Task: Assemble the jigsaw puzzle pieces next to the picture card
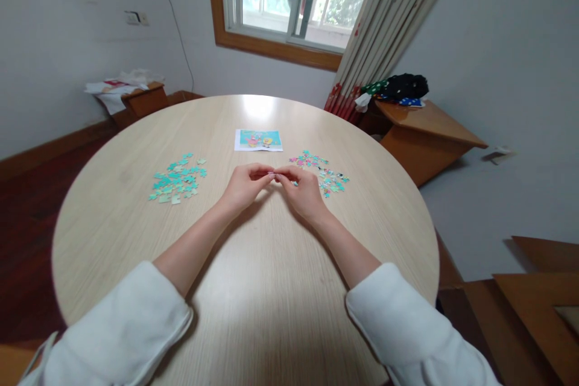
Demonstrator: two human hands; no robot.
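My left hand [244,184] and my right hand [302,191] meet fingertip to fingertip over the middle of a round wooden table [253,289]. Both are curled in a pinch around small puzzle pieces [274,175], which are too small to make out well. A pile of teal puzzle pieces [177,179] lies to the left of my left hand. A pile of mixed pink and teal pieces [323,172] lies just behind and to the right of my right hand. A printed reference picture [258,140] lies flat beyond my hands.
A low wooden table [429,129] with dark clothing on it stands at the right by a curtain [384,30]. Another low stand with papers [131,93] is at the back left. Wooden boards [534,301] lie at the lower right.
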